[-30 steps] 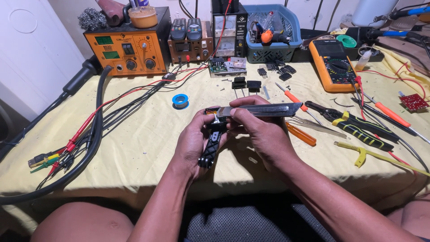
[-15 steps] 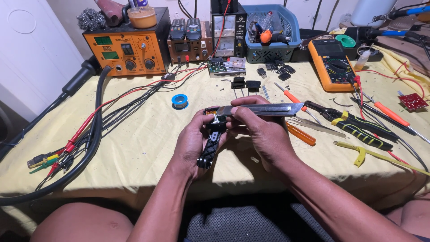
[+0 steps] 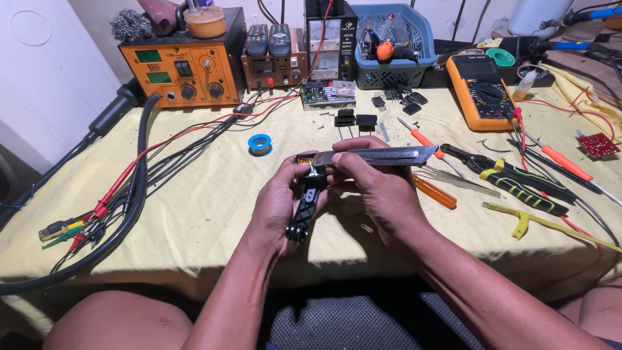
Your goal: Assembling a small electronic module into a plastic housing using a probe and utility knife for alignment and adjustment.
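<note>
Over the last second almost nothing had shifted: both hands stayed at the centre of the table [image 3: 194,214], in the same pose, which suggested steady, fine work rather than a change of step. The left hand [image 3: 280,201] had its fingers curled closed around a slim black handpiece [image 3: 304,210], which hung from the grip toward six o'clock, its lower end just above the table edge. The right hand [image 3: 379,191] pinched, thumb against forefinger, the near end of a long flat metal blade [image 3: 382,155], whose length ran out toward three o'clock; its near end met the top of the handpiece, where a small orange-and-silver part showed, too small to make out. At eleven o'clock from the hands lay a blue roll of solder wire [image 3: 260,143]. At ten o'clock stood an orange soldering station [image 3: 184,68], with red and black leads [image 3: 162,162] trailing from it toward eight o'clock. At twelve o'clock sat a small green circuit board [image 3: 327,95] and several black components [image 3: 356,120]. At two o'clock rested an orange multimeter [image 3: 483,91], and at three o'clock lay an orange-handled screwdriver [image 3: 435,192] and yellow-and-black pliers [image 3: 518,178], well apart from the hands and untouched.
</note>
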